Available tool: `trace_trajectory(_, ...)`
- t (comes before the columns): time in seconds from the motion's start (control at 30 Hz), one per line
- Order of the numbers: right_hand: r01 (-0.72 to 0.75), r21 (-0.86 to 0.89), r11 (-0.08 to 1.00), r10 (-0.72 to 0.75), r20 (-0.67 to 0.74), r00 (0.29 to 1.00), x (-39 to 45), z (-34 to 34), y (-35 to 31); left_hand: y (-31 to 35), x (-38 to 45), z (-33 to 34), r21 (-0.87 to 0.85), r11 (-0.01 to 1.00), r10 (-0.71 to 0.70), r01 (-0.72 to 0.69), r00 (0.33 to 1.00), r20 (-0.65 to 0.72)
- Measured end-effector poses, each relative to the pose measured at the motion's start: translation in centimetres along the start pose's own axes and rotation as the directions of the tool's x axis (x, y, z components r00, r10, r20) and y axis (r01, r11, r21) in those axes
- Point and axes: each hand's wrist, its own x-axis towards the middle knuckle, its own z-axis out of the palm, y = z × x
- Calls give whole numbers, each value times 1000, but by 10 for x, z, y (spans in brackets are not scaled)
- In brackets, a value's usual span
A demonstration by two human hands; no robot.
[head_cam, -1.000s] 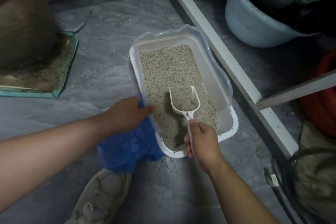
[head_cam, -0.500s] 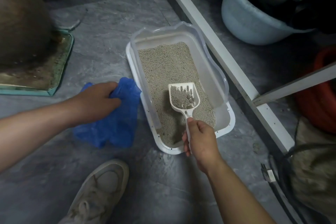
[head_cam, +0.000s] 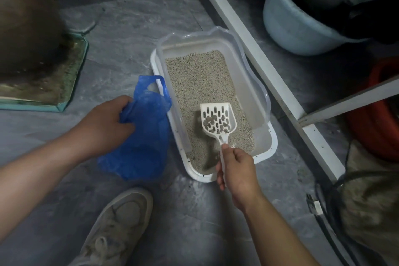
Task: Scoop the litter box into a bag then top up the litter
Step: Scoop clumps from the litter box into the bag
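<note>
A white litter box with a clear raised rim sits on the grey floor, filled with grey-beige litter. My right hand grips the handle of a white slotted scoop, held just above the litter at the near end of the box. Dark clumps lie in the scoop's bowl; most loose litter has sifted out. My left hand holds the upper edge of a blue plastic bag lying on the floor against the box's left side, one bag handle draped over the rim.
A white frame rail runs diagonally along the box's right side. Behind it stand a pale blue basin and a red object. A large brown pot on a green tray is at left. My shoe is near the bag.
The scoop has lifted out of the litter and the loose grains have sifted away, leaving clumps. My left hand drew the blue bag out to the left and now holds it up beside the box.
</note>
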Motion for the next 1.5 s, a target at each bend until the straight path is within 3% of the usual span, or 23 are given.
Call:
trace_trajectory(0.17,-15,-12,1000,15,4,1000,-7,1,-2,-3,-1,0,23,1000,17,-17,1000,7)
trace_trajectory(0.4,-5,-33,999,5,-1,1000,-8,0,3,-28,-11,8,-22,988,144,-151,968,-203)
trace_trajectory(0.47,-10,-7,1000,9,-16,1000,-10,-2,3,-31,-11,6,39,979,205,-201,952,-228)
trace_trajectory(0.6,-19,34,999,20,-30,999,-14,-6,2,-36,-9,9,120,940,332,-319,936,-114)
trace_trajectory(1.1,22,156,987,-23,1,1000,-29,-8,-12,-38,2,-1,202,946,243,-252,968,67)
trace_trajectory(1.5,51,56,997,-65,283,957,-74,51,-13,-48,2,-12,188,958,204,-215,976,75)
